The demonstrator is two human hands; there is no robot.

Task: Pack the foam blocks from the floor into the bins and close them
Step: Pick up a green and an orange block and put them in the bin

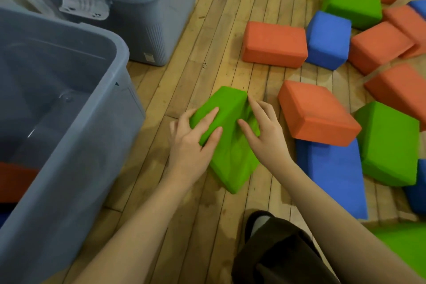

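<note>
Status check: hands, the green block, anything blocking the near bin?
Left hand and right hand grip green foam block. Near bin open. Path clear.

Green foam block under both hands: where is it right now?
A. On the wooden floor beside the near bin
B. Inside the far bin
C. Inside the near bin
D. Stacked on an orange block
A: the green foam block sits on the wooden floor just right of the near bin, with the left hand and right hand gripping it.

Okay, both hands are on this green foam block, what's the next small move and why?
Probably lift the green block and carry it left over the near bin. Both the left hand and right hand already hold it, and that bin stands open right beside it with room inside.
</note>
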